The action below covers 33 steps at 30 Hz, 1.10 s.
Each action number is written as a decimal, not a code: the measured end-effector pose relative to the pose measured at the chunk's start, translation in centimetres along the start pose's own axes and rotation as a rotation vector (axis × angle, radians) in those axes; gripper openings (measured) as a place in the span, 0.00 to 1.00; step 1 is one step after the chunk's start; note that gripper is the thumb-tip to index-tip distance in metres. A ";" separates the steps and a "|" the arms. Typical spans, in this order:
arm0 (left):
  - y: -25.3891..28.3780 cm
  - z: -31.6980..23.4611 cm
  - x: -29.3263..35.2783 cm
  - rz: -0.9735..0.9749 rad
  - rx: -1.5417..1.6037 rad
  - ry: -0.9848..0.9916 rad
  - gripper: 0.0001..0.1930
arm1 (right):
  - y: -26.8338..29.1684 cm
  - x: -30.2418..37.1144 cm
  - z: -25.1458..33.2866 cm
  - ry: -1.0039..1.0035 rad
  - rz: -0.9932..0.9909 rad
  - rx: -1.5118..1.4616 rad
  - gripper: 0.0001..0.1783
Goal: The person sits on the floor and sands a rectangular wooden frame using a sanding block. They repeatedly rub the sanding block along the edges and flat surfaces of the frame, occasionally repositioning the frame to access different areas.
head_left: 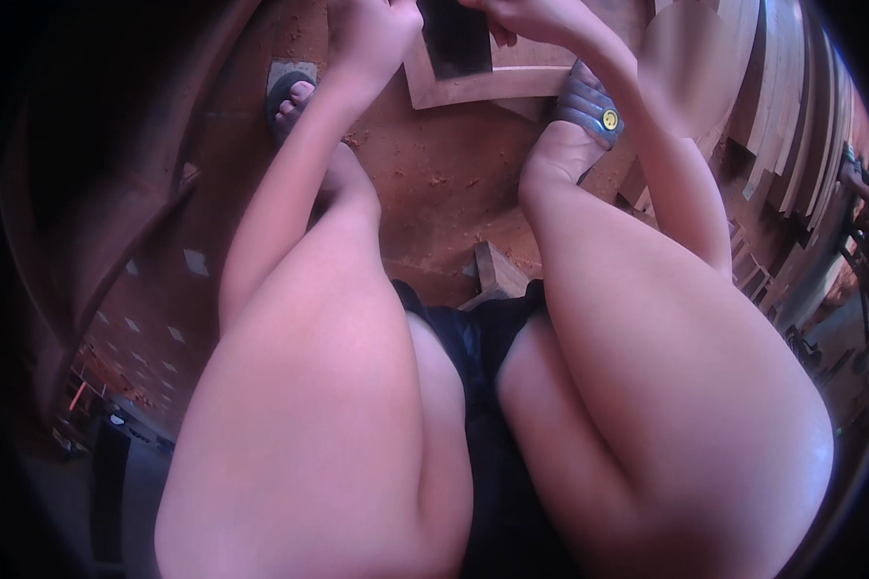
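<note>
At the upper edge of the head view, my left hand (375, 31) is closed, its fingers curled inward and partly cut off by the picture's edge. Opposite it, my right hand (531, 17) is also closed, with its fingers bent down. What either hand grips, if anything, is out of sight. Between and below them lies a pale wooden frame (492, 87) with a mitred-looking corner. Inside it shows a flat black rectangle (457, 43); whether that is a sheet or a dark opening I cannot tell. Both hands are above the frame.
My sandalled feet, left (290, 101) and right (589, 106), flank the frame on a reddish, dusty floor (434, 174). A wood offcut (497, 272) lies between my legs. Long wooden boards (782, 106) are stacked at the right. A dark curved wooden piece (97, 280) stands at the left.
</note>
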<state>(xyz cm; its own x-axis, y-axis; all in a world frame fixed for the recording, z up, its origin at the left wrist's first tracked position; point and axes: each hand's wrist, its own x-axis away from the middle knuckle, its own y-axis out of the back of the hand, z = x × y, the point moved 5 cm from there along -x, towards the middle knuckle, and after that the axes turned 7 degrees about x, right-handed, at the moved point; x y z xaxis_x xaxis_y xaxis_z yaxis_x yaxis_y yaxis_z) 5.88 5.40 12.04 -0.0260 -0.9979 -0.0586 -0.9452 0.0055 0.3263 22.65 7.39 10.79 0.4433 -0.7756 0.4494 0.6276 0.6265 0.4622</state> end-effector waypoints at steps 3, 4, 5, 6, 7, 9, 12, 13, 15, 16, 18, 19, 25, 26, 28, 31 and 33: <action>1.5 -2.9 1.5 0.039 -0.027 -0.076 0.08 | -1.2 2.9 1.5 0.009 0.035 -0.203 0.07; 1.6 -2.0 2.0 0.112 -0.037 0.018 0.10 | -1.5 3.6 1.4 0.031 0.030 -0.177 0.07; 1.7 -0.9 2.6 0.184 -0.047 0.113 0.11 | -1.8 4.1 1.0 0.054 0.025 -0.151 0.07; 1.4 -0.2 3.0 0.259 -0.040 0.197 0.13 | -1.5 4.8 0.8 0.068 0.009 -0.109 0.07; 0.8 -0.1 3.0 0.267 0.093 0.098 0.11 | -1.0 5.3 0.3 0.150 -0.116 -0.071 0.06; 0.4 -1.9 2.6 0.262 0.038 -0.031 0.10 | 0.6 5.8 -0.3 0.206 -0.288 0.070 0.06; 0.0 -4.8 1.2 0.279 0.023 -0.002 0.08 | 1.4 5.8 -0.6 0.245 -0.436 0.058 0.06; -0.3 -4.3 0.6 0.264 0.021 -0.088 0.08 | 1.4 5.4 -1.2 0.223 -0.427 0.042 0.05; -1.3 -2.4 -0.6 0.236 0.083 -0.135 0.07 | 1.1 4.8 -2.1 0.239 -0.426 0.136 0.05; -1.3 -1.3 -0.7 0.240 0.066 -0.128 0.07 | 0.9 4.5 -2.4 0.234 -0.423 0.106 0.05; -1.6 -0.6 -1.1 0.262 0.041 -0.115 0.06 | 0.5 4.1 -2.9 0.209 -0.424 0.047 0.05; -1.7 -0.2 -1.2 0.263 0.026 -0.119 0.06 | 0.4 3.8 -3.1 0.193 -0.430 0.027 0.05; -2.1 2.3 -0.1 0.300 -0.007 -0.039 0.08 | -0.7 3.5 -4.8 0.108 -0.400 -0.149 0.10; -1.9 3.8 0.6 0.305 0.001 0.013 0.08 | -1.4 3.5 -4.1 0.124 -0.392 -0.169 0.10; -2.3 5.2 1.6 0.334 0.016 0.083 0.09 | -1.7 3.5 -4.4 0.171 -0.423 -0.075 0.11; -2.4 6.4 2.4 0.371 0.073 0.131 0.11 | -1.9 2.9 -4.2 0.263 -0.469 -0.041 0.12; -2.4 7.0 2.0 0.368 0.168 0.178 0.12 | -1.4 2.5 -3.5 0.263 -0.455 -0.004 0.11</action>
<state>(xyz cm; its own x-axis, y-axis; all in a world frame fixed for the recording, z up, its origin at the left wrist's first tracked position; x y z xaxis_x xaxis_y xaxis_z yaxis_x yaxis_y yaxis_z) 5.80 3.82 4.50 -0.3284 -0.9230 0.2007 -0.9235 0.3583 0.1367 25.13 4.35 8.59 0.2707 -0.9627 -0.0034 0.7962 0.2219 0.5629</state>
